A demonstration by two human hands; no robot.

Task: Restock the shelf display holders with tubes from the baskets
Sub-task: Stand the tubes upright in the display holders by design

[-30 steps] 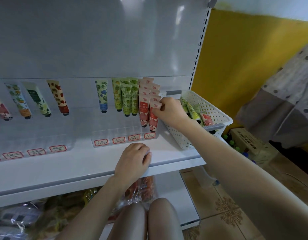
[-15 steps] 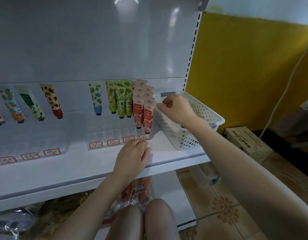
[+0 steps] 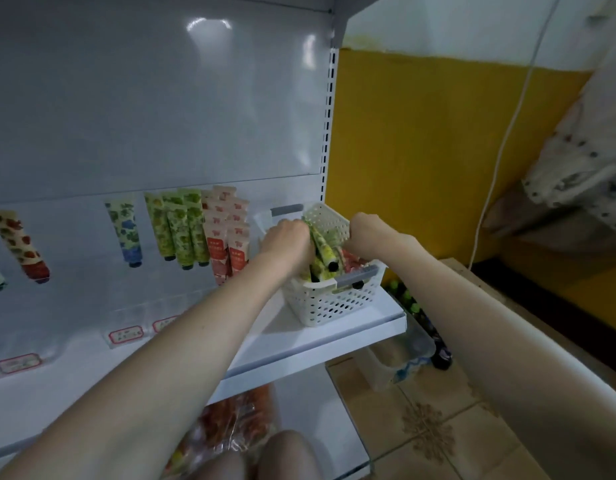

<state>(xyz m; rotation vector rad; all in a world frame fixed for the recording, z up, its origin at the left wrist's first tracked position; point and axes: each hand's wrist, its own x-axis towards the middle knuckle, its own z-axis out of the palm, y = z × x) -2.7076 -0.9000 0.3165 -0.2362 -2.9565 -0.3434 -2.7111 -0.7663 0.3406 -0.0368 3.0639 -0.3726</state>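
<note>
A white perforated basket [image 3: 334,304] stands at the right end of the white shelf [image 3: 334,336]. Both my hands are down inside it. My left hand [image 3: 288,237] is curled against a bunch of green tubes [image 3: 323,247] that stand tilted with their black caps down. My right hand [image 3: 366,233] is curled at the basket's right side, its fingers hidden. Pink tubes [image 3: 351,263] lie deeper in the basket. To the left, clear display holders [image 3: 124,336] with red labels carry pink tubes [image 3: 227,244], green tubes [image 3: 178,230] and a blue tube [image 3: 126,233].
A red-patterned tube [image 3: 19,247] stands further left. On the floor beside the shelf sit a clear plastic bin [image 3: 403,355] and green-capped bottles [image 3: 407,300]. Snack packets [image 3: 237,424] fill the lower shelf. A white cable [image 3: 500,150] hangs on the yellow wall.
My left hand left the shelf's front edge and went into the basket. My right hand moved from the pink tubes in the holder into the basket. The view swung right.
</note>
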